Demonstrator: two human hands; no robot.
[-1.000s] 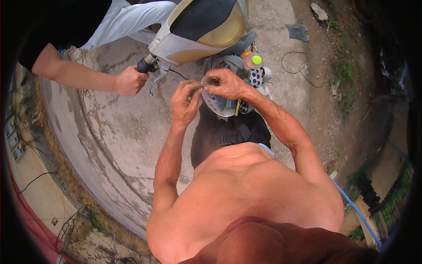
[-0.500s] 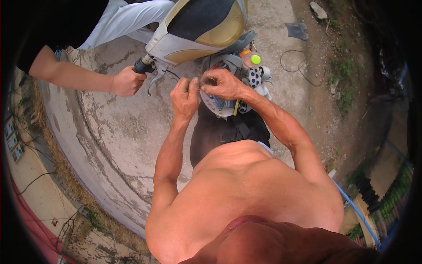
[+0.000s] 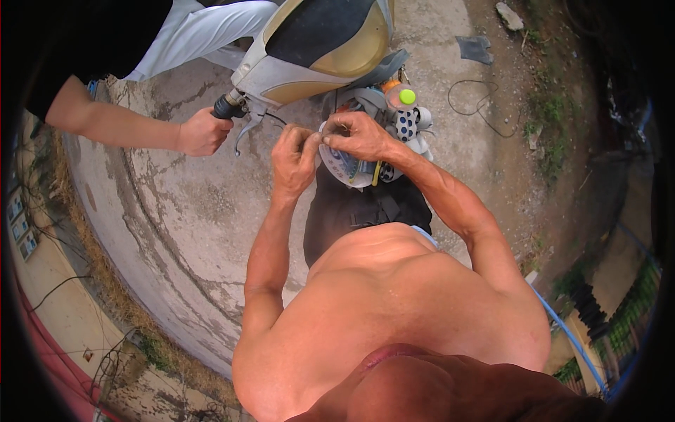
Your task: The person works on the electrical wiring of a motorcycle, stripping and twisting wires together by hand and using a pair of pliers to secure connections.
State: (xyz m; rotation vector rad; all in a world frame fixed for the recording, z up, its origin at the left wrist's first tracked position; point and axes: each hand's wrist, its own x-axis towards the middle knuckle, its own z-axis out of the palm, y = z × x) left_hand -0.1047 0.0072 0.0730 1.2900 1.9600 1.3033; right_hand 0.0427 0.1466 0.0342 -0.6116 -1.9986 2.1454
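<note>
white and gold, the scooter (image 3: 309, 79) stands at the top, with a dark panel on its front; a black cable (image 3: 278, 119) comes from beside its silver lever (image 3: 246, 136) and runs down to the fingers of the left hand (image 3: 295, 156); the right hand (image 3: 360, 137) is just beside the left one, with its thumb and finger bent into a ring; the tips of both hands come close together by the edge of a round white tub (image 3: 335, 167); each grip looks pinched, but the tips are too small to see well, so i cannot tell if either one is holding the cable or some other little thing; small things lie in the tub, and a yellow strip (image 3: 377, 173) is at its side; a bottle (image 3: 399, 105) with a bright green cap and a white thing with dark dots (image 3: 406, 124) are near the right hand; another person's hand (image 3: 204, 133) is wrapped around the black handle (image 3: 226, 107).
</note>
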